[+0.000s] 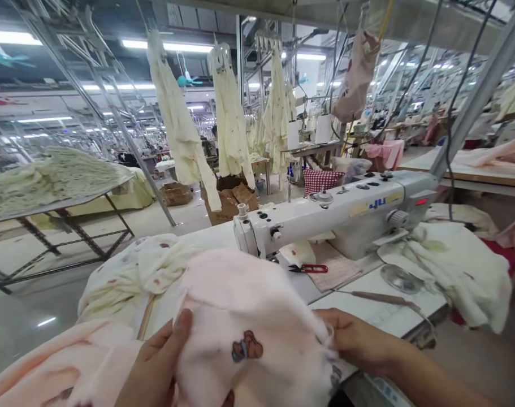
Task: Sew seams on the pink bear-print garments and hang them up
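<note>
Between my two hands a pale pink fabric piece [249, 299] with a printed brown bear is held up in front of the sewing machine [308, 217]. My left hand [159, 356] grips its left edge, thumb on top. At the right edge, my right hand [346, 336] pinches the cloth, fingertips partly hidden by it. Behind the fabric, red-handled thread snips [314, 268] lie on the machine bed. A brown-handled tool [380, 297] rests to the right, near a round metal dish [401, 278].
Cream printed fabric [125, 271] is heaped left of the machine, with more pink cloth [66, 362] in front. Another cream pile [464, 265] hangs over the table's right end. Cream garments [176, 113] hang beyond. A metal-framed table [57, 203] piled with cloth stands left.
</note>
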The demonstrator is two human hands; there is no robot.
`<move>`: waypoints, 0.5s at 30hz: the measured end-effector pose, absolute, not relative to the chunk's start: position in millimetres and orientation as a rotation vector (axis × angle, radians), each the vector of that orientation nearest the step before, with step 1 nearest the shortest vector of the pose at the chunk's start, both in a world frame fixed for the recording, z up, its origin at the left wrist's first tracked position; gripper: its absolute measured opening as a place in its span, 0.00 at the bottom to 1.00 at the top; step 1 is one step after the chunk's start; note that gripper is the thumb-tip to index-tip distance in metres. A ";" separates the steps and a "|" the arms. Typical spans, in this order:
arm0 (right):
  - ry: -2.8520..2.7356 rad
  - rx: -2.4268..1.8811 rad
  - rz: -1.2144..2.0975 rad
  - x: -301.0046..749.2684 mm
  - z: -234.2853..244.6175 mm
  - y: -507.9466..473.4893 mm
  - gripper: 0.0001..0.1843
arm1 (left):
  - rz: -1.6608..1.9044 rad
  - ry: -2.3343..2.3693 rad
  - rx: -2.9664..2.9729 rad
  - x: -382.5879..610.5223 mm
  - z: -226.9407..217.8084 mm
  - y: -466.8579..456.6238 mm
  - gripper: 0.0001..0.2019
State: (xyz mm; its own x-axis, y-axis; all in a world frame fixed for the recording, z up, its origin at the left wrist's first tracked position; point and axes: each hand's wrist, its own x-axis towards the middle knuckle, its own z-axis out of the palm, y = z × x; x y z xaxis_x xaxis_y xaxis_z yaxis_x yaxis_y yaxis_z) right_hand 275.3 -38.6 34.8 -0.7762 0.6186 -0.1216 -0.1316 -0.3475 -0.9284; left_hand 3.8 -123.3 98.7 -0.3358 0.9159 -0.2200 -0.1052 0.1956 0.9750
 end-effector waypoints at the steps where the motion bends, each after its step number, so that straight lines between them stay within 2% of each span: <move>1: -1.358 -0.599 2.199 272.8 36.0 -41.2 0.21 | 1.345 1.475 0.733 4.1 101.7 -120.9 0.16; 4: -1.316 -0.583 2.162 267.1 38.5 -48.2 0.22 | 1.405 1.375 0.538 7.0 107.3 -122.0 0.18; 7: -1.286 -0.682 1.966 262.9 37.2 -51.3 0.19 | 1.434 1.303 0.491 7.9 107.5 -127.6 0.22; 13: -1.239 -0.734 1.527 254.0 31.2 -50.4 0.21 | 1.348 1.492 0.728 -4.5 100.1 -127.3 0.31; 15: -1.278 -0.774 1.349 253.9 31.2 -48.5 0.17 | 1.362 1.540 0.820 -6.8 98.6 -126.8 0.31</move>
